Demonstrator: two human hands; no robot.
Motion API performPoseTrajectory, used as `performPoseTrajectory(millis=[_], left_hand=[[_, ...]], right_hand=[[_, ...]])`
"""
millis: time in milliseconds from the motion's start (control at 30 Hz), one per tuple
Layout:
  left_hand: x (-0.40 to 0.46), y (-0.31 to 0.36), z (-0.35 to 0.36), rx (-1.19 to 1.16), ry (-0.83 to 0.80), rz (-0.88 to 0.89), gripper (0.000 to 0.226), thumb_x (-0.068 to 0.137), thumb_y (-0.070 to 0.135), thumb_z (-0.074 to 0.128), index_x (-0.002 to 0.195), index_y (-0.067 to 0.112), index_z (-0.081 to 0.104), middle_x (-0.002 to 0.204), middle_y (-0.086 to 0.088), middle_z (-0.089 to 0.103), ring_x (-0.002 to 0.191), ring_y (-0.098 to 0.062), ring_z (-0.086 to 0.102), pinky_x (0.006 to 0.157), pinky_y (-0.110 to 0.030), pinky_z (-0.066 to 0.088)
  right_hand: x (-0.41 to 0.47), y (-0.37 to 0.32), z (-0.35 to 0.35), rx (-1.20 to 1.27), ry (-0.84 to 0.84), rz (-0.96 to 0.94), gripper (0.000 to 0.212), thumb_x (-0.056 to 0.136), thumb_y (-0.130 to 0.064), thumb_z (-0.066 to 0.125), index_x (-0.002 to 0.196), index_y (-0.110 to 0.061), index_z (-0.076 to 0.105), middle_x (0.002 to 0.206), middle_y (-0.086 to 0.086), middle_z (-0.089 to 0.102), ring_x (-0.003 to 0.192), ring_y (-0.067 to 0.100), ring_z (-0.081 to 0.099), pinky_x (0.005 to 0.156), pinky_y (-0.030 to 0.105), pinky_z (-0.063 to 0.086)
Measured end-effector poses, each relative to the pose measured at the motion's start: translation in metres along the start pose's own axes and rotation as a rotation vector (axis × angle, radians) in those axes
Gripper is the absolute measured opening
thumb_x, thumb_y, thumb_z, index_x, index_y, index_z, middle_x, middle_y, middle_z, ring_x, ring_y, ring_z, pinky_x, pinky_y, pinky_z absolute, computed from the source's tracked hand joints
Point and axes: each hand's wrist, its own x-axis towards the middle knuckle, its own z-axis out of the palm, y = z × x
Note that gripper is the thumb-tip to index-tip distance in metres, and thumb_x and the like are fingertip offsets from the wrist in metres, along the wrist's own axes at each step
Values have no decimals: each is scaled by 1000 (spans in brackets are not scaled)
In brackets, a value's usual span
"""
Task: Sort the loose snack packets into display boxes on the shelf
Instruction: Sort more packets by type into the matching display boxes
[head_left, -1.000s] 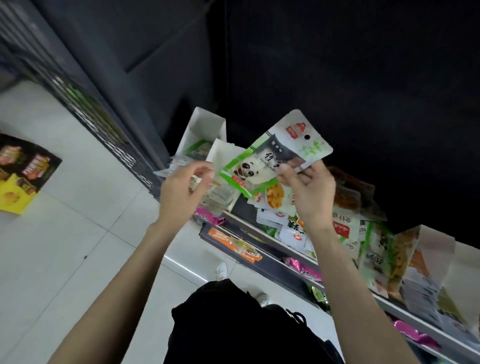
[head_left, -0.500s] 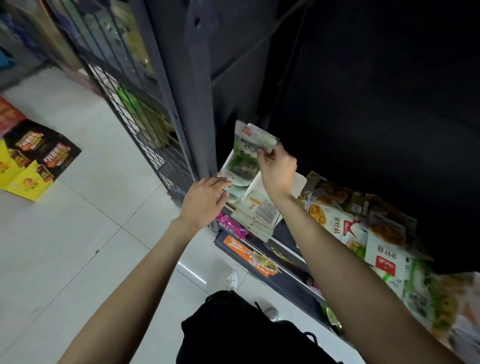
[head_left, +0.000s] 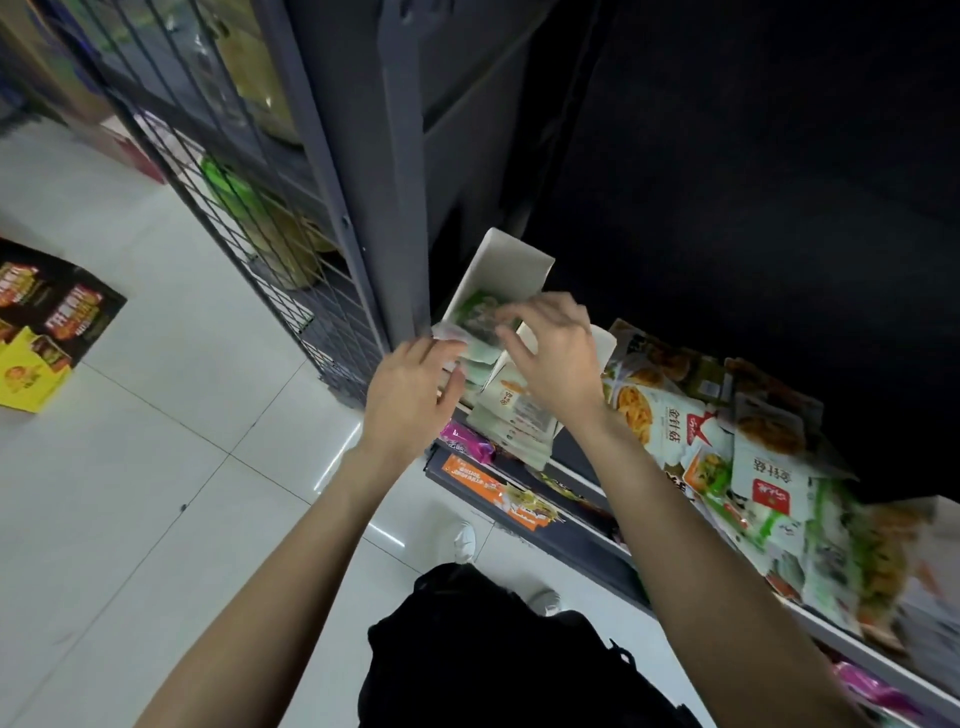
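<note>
Your right hand (head_left: 558, 358) has brought the green packet (head_left: 480, 319) down from mid-air into the white display box (head_left: 511, 267) at the shelf's left end, fingers loosening, left hand (head_left: 410, 395) open alongside; loose packets (head_left: 727, 447) remain unsorted.

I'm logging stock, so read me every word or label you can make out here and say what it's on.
"金针菇": white snack packet in the loose pile.
"金针菇", upside down: second white packet.
Black floor carton, orange shelf strip, packets in the display box: too blurred to read.
</note>
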Motion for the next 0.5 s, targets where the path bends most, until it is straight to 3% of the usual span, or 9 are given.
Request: performPoseTrajectory(millis=[133, 200, 267, 333, 433, 500], left_hand=[[-14, 61, -7, -295, 143, 47, 19, 90, 23, 51, 93, 7, 60, 81, 0, 60, 74, -7, 48, 68, -20, 40], [-25, 95, 4, -412, 106, 131, 13, 88, 18, 53, 91, 7, 59, 76, 0, 59, 69, -8, 49, 64, -20, 42], [-34, 122, 24, -454, -6, 176, 12, 88, 18, 52, 97, 11, 56, 81, 2, 59, 72, -9, 52, 64, -20, 44], [-38, 140, 52, -419, -114, 175, 19, 89, 23, 49, 103, 12, 55, 88, 1, 59, 79, -10, 55, 65, -19, 45], [-39, 151, 102, -301, -210, 130, 25, 87, 24, 51, 107, 10, 54, 97, -6, 59, 87, -21, 58, 67, -27, 49], [-36, 151, 131, -187, -299, 60, 35, 86, 22, 60, 117, 8, 51, 110, -12, 56, 100, -28, 55, 80, -34, 49]], right_hand=[[-59, 25, -51, 39, 130, 200, 23, 91, -21, 53, 101, -9, 69, 95, 1, 68, 96, 16, 58, 81, 28, 46], [-100, 56, -66, -28, 119, 337, 23, 91, -18, 54, 105, -7, 68, 97, 7, 68, 95, 22, 59, 75, 34, 51], [-138, 88, -73, -146, -21, 498, 29, 88, -13, 60, 117, -9, 63, 109, 13, 66, 105, 32, 57, 83, 44, 51], [-168, 112, -76, -228, -234, 636, 44, 88, -19, 63, 131, -15, 55, 132, 14, 55, 121, 39, 47, 99, 52, 41], [-189, 128, -80, -380, -505, 692, 57, 90, -38, 58, 143, -32, 37, 154, 4, 26, 138, 37, 20, 111, 55, 21], [-194, 133, -80, -422, -619, 684, 62, 90, -47, 55, 145, -39, 28, 158, 0, 10, 142, 37, 7, 114, 56, 10]])
